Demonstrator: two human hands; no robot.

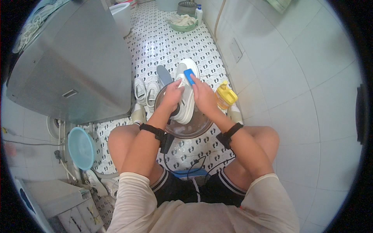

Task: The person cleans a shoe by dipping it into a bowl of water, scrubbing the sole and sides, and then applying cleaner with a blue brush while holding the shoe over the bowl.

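Note:
A white and grey sneaker is held at a slant over a brown, see-through basin, its toe pointing away from me. My left hand grips the shoe at its opening, with some fingers hidden by the shoe. In my right hand is a small blue brush, pressed against the shoe's upper near the toe. Its bristles cannot be seen. A grey insole lies just beyond the basin's left rim. Beside it stands a pair of white shoes.
A yellow jug stands right of the basin, near the tiled wall. A large grey metal appliance fills the left. A light blue basin is behind it. Farther off, a green basin holds cloth, beside a white pump bottle.

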